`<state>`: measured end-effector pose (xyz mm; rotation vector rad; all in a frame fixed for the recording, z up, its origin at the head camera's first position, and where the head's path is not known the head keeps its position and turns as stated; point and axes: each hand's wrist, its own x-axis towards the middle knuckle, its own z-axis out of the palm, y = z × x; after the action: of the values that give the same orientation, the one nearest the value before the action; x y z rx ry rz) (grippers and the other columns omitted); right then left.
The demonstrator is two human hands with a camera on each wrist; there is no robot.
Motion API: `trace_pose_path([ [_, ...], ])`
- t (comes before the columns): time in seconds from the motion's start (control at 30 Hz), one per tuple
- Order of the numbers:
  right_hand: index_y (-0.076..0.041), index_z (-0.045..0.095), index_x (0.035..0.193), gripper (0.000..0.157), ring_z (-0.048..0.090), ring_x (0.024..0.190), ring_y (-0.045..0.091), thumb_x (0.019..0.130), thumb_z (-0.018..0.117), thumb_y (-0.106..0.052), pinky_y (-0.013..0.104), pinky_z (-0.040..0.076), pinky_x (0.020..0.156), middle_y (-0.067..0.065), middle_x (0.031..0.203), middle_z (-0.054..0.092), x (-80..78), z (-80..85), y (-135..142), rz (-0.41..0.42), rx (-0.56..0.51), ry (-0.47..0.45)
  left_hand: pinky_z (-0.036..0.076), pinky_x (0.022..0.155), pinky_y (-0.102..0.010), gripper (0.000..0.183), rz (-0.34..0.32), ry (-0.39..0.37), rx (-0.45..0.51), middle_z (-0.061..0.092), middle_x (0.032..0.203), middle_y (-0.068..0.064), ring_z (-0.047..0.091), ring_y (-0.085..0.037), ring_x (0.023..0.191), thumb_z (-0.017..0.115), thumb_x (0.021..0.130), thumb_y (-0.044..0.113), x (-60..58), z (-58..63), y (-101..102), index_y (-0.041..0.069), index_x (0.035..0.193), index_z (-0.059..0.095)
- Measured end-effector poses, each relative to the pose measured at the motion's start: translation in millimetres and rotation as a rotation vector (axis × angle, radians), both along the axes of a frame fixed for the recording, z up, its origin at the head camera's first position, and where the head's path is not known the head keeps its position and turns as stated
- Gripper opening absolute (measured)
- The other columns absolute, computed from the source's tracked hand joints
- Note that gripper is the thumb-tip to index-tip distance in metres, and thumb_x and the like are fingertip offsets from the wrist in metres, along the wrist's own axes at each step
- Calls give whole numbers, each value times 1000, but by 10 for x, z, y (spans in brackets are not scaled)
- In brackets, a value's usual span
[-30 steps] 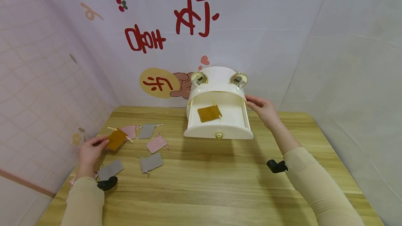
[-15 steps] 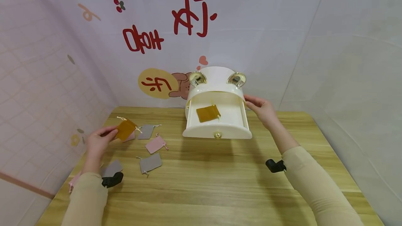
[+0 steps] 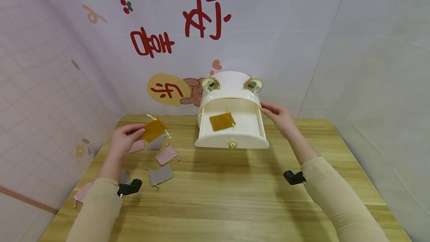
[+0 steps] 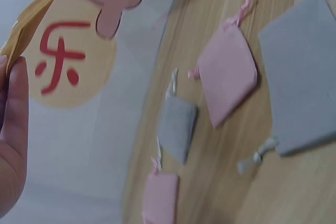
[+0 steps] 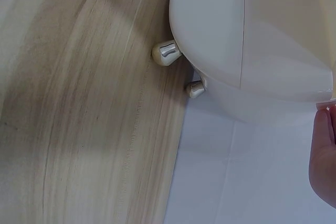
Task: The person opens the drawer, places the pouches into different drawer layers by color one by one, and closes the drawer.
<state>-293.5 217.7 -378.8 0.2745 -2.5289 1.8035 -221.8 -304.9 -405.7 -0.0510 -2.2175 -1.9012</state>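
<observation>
My left hand pinches a mustard-yellow drawstring pouch by one edge, above the pink and grey pouches at the table's left. In the left wrist view the yellow pouch appears edge-on by the fingers. A white storage box with gold ear-like rings stands at the back of the table. Its upper drawer is pulled out, and a second yellow pouch lies inside. My right hand touches the box's right side with fairly straight fingers; some fingertips are hidden behind it.
Pink pouches and grey pouches lie scattered on the wooden table. Another pink pouch is partly under the left forearm. A printed cloth wall rises directly behind the box.
My left hand has carried the yellow pouch rightward and up, off the left pouches and towards the box. My right hand stays at the box's side; the drawer has not moved.
</observation>
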Motion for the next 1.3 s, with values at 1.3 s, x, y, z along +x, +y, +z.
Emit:
trace_pose_path([
  [1.3, -9, 55, 142, 49, 43, 136, 27, 99, 61, -33, 46, 35, 112, 12, 142, 54, 38, 33, -13, -6, -4, -13, 59, 74, -28, 23, -164, 134, -155, 70, 105, -16, 69, -17, 81, 74, 90, 11, -204, 1136, 1374, -2, 109, 74],
])
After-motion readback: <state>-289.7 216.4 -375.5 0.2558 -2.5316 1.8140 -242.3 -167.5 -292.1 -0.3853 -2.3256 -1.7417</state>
